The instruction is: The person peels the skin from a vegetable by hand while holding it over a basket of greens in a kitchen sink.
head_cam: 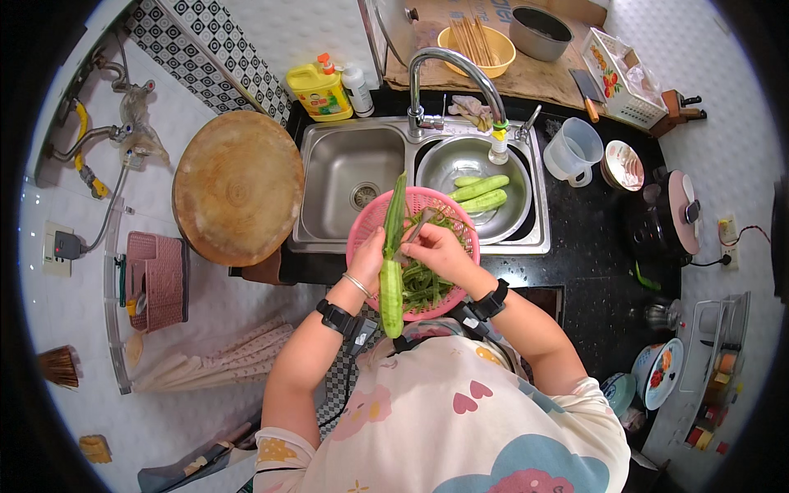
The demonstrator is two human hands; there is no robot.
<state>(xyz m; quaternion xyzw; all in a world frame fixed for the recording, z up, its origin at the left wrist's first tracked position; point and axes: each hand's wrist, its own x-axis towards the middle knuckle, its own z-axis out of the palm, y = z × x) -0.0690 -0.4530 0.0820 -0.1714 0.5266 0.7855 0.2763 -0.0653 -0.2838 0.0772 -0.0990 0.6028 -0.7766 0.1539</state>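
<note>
My left hand (pixel 368 259) grips a long ridged gourd (pixel 391 296) around its middle. The lower part of the gourd is peeled pale green, while the dark ridged skin remains on the upper part. In my right hand (pixel 442 249) is a slim metal tool (pixel 421 223), held against the gourd near where the skin begins; its exact kind is hard to tell. Beneath both hands sits a pink plastic colander (pixel 352 237), with green peelings (pixel 425 286) inside. Several peeled gourds (pixel 484 188) lie in a steel basin (pixel 516 179) in the right sink bowl.
A chrome faucet (pixel 456 57) arches over the double sink (pixel 345 160). Left of it stands a round wooden chopping board (pixel 237 191). A cleaver (pixel 585 89) lies behind a clear plastic jug (pixel 573 148) on the right. Two bottles, one a yellow detergent bottle (pixel 317 92), stand at the back.
</note>
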